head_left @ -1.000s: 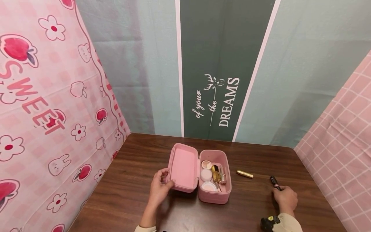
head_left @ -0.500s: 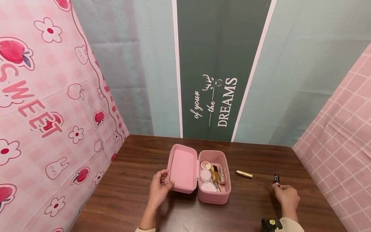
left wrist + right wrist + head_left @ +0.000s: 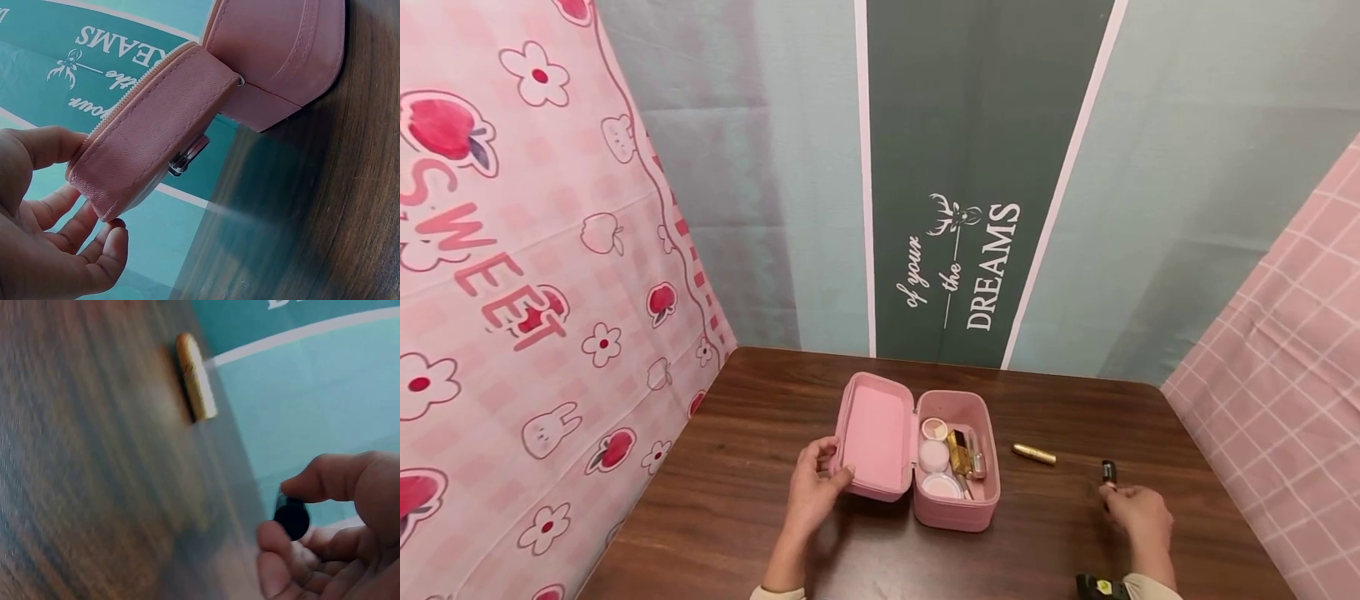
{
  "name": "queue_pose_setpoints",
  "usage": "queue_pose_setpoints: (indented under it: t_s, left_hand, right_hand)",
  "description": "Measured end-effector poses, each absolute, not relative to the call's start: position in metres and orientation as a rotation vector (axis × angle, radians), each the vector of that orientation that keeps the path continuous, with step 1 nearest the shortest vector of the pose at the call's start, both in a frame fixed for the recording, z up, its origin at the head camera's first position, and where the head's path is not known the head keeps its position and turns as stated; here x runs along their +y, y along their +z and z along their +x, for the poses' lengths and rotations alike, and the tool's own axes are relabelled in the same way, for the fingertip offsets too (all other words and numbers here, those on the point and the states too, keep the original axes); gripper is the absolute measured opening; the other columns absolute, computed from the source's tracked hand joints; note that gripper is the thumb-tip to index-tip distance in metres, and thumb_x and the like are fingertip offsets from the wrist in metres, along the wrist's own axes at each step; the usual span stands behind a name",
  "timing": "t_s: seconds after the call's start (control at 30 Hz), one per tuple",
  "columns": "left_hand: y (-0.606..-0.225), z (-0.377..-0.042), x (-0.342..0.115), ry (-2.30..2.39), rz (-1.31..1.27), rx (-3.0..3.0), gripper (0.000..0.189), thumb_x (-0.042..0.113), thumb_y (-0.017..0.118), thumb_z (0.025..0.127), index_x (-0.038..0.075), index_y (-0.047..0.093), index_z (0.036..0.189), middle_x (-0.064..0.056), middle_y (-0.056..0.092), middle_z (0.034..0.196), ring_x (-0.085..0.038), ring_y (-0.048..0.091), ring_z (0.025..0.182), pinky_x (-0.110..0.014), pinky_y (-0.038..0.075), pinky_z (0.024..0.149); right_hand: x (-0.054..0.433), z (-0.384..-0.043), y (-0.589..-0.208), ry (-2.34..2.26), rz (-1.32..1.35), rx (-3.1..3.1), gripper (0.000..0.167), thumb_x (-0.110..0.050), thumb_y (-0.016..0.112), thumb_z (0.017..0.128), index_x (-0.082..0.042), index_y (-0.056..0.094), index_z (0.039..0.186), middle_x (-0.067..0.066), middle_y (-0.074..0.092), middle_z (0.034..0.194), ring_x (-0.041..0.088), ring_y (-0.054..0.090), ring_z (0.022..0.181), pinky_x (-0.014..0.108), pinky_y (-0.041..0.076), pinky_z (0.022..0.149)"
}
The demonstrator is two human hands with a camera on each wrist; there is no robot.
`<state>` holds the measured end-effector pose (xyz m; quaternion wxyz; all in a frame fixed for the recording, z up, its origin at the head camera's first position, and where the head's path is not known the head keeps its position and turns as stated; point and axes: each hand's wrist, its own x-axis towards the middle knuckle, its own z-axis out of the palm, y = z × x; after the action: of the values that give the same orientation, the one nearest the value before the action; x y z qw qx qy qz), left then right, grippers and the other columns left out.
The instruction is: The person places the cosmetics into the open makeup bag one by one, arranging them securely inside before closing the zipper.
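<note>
A pink zippered cosmetic case [image 3: 955, 514] stands with its lid [image 3: 874, 433] folded out to the left. My left hand [image 3: 815, 482] grips the lid's outer edge, thumb on one side and fingers underneath, as the left wrist view shows on the lid [image 3: 153, 112]. To the right of the case, my right hand [image 3: 1142, 518] pinches a black cosmetic tube [image 3: 292, 519] between thumb and fingers. Its black end faces the right wrist camera, and the fingers hide the rest. A gold tube [image 3: 1034, 454] lies on the table between case and right hand.
Inside the case sit round compacts [image 3: 934, 456], a gold box [image 3: 958, 452] and a clear tube [image 3: 976, 462]. The brown wooden table [image 3: 760, 400] ends at a green curtain [image 3: 970, 125]. Pink cloths hang at left and right.
My right hand has taken up the black tube, which has turned from lying slanted to pointing more directly away from me. My left hand stays on the lid.
</note>
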<state>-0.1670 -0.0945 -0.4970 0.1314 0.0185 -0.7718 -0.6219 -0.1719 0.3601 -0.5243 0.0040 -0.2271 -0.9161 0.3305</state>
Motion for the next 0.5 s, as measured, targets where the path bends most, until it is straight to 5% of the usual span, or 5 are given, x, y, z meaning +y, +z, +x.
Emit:
queue_pose_setpoints:
  t_s: [0.13,0.33,0.5]
  left_hand:
    - [-0.497,-0.166,-0.093,-1.806,0.042,-2.222,0.045,-0.003,0.074,0.071,-0.004,0.057,0.113,-0.016,0.053,0.103,-0.030,0.054,0.089,-0.036,0.048,0.071]
    - [-0.497,-0.165,-0.093,-1.760,0.036,-2.241,0.044,-0.002,0.074,0.071,-0.003,0.057,0.112,-0.015,0.054,0.102,-0.031,0.055,0.088,-0.037,0.049,0.072]
    - [-0.496,-0.165,-0.092,-1.750,0.047,-2.251,0.044,-0.002,0.074,0.072,-0.004,0.057,0.112,-0.015,0.054,0.102,-0.031,0.055,0.088,-0.037,0.048,0.073]
  right_hand:
    - [0.353,-0.168,-0.515,1.149,-0.650,-2.949,0.036,-0.028,0.048,0.083,-0.001,0.067,0.070,0.001,0.061,0.053,0.016,0.061,0.053,0.037,0.045,0.063]
    - [0.338,-0.168,-0.511,1.339,-0.622,-2.888,0.035,-0.024,0.048,0.081,0.007,0.065,0.078,0.005,0.062,0.055,0.019,0.063,0.050,0.030,0.051,0.049]
    - [0.326,-0.170,-0.511,1.440,-0.612,-2.837,0.032,-0.022,0.051,0.084,0.007,0.063,0.076,0.006,0.062,0.057,0.018,0.062,0.052,0.030,0.052,0.050]
